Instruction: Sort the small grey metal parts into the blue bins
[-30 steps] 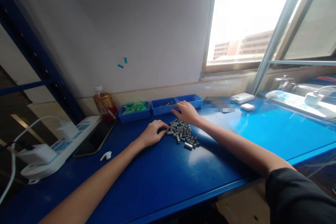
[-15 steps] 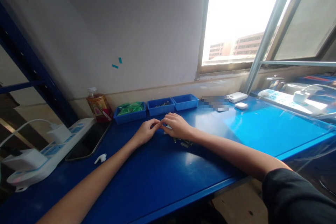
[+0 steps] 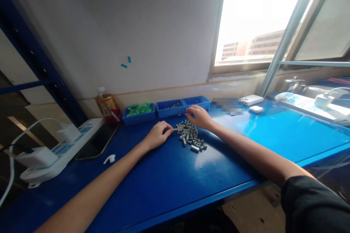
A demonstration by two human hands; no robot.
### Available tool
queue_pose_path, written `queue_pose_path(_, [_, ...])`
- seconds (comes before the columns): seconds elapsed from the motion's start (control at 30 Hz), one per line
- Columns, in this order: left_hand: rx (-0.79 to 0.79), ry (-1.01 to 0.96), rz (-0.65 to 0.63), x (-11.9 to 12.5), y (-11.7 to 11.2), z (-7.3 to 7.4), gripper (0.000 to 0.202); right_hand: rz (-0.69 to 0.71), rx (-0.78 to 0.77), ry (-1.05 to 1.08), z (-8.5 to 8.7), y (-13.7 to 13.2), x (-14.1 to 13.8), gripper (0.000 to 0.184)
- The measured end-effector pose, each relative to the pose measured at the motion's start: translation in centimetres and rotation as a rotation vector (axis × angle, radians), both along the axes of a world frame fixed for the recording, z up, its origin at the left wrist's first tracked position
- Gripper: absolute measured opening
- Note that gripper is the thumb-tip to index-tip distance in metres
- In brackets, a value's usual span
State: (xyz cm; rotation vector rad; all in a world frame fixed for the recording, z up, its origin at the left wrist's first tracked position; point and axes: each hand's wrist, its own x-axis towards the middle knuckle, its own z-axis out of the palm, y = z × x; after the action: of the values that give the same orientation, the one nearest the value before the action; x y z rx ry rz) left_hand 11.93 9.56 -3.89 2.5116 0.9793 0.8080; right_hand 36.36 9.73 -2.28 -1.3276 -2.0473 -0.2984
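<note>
My left hand (image 3: 159,134) rests over the blue table with thumb and fingertips pinched on a small metal spacer (image 3: 175,130), at the left side of a pile. Loose grey metal spacers and screws (image 3: 188,131) make up this pile. Beyond it, my right hand (image 3: 200,117) hovers by the front of the right blue bin (image 3: 205,106), its fingers curled and the tips close together. Whatever may be between those tips is too small to make out. One tiny piece shows inside that bin. The middle blue bin (image 3: 171,111) contains several small metal parts.
Green packets fill the left blue bin (image 3: 139,118). A drink bottle (image 3: 108,106), a phone (image 3: 97,142), a power strip (image 3: 65,149) and a white earbud (image 3: 109,158) are on the left. White cases (image 3: 253,99) and another power strip (image 3: 303,103) stand on the right.
My right hand has parted from my left and moved away toward the right bin, uncovering the metal pile. My left hand keeps its pinch. The view has shifted slightly.
</note>
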Motion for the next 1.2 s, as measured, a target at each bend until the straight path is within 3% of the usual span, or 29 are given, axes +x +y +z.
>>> queue_pose_path(0.13, [-0.050, -0.112, 0.087, -0.2, 0.3, 0.0, 0.029, 0.255, -0.042, -0.045, -0.4, -2.1, -3.3, 0.022])
queue_pose_path(0.27, [-0.102, -0.149, 0.070, -0.3, 0.6, 0.0, 0.034, 0.315, -0.019, -0.107, -0.2, -2.8, -5.1, 0.013])
queue_pose_path(0.4, [-0.055, -0.098, 0.035, -0.1, 0.2, -0.1, 0.034, 0.172, 0.034, -0.077, 0.3, -1.8, -4.6, 0.015])
queue_pose_path(0.57, [0.162, 0.184, -0.143, 0.1, -1.0, 0.3, 0.033, -0.155, 0.036, 0.020, 2.4, 2.2, -3.3, 0.022])
queue_pose_path(0.67, [0.177, 0.189, -0.139, 0.0, -1.2, 0.4, 0.024, -0.203, -0.009, 0.018, 2.7, 3.4, -3.1, 0.026])
queue_pose_path(0.83, [0.105, 0.085, -0.124, 0.0, -0.6, 0.0, 0.009, 0.092, -0.028, -0.033, 0.0, -0.2, -3.3, 0.016])
queue_pose_path(0.93, [-0.028, -0.090, -0.052, 0.0, -0.1, -0.5, 0.011, 0.243, -0.052, -0.037, -1.4, -2.9, -3.7, 0.015])
queue_pose_path(1.1, [-0.343, -0.355, -0.116, -0.1, 0.3, -0.6, 0.032, 0.364, -0.100, -0.019, -1.7, -3.9, -5.2, 0.020])
queue_pose_path(1.2, [-0.416, -0.383, -0.133, -0.2, 0.3, -0.4, 0.038, 0.377, -0.094, -0.016, -1.6, -3.8, -5.7, 0.014])
